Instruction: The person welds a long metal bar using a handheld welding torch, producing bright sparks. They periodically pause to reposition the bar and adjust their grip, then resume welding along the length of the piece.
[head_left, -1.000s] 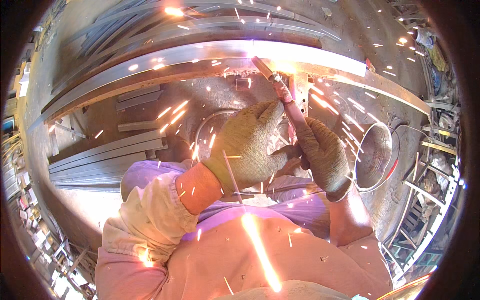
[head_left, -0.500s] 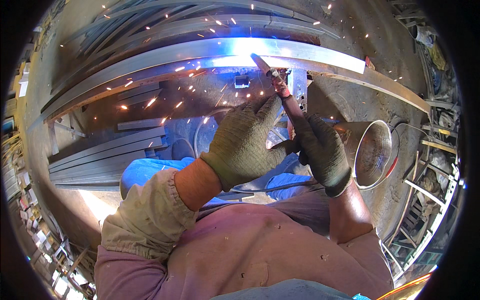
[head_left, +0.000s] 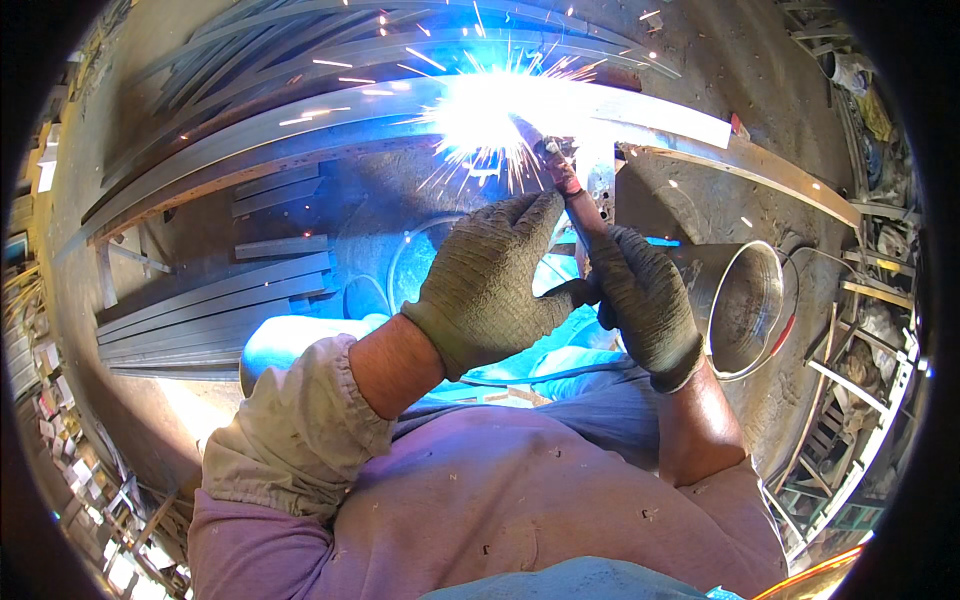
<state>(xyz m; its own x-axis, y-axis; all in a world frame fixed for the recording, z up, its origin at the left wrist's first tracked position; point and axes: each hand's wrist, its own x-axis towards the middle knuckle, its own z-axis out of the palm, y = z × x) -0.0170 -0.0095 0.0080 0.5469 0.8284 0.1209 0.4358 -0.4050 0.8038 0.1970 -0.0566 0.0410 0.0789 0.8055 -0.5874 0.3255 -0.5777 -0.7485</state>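
My right hand [head_left: 648, 305], in a worn grey-green work glove, is wrapped round the handle of a welding torch [head_left: 588, 212]. The torch slants up and left, and its tip is lost in a bright arc on a long steel tube [head_left: 665, 108]. My left hand [head_left: 487, 280], gloved alike, sits just left of the handle, its fingers stretched upward and its thumb apart, pointing at the right hand. Whether the left fingertips touch the torch I cannot tell. Glare hides the weld spot and the tube around it.
Sparks spray round the arc. A rusty beam [head_left: 760, 174] runs under the tube. Several cut steel tubes [head_left: 215, 315] lie stacked at left, with longer bars [head_left: 270, 50] beyond. An open metal bucket [head_left: 745, 310] lies tipped at right, beside a cable and metal frames [head_left: 850, 390].
The arc has flared much brighter, with denser sparks and a blue-white glow over the tube and my legs. Both hands and the torch hold nearly the same place.
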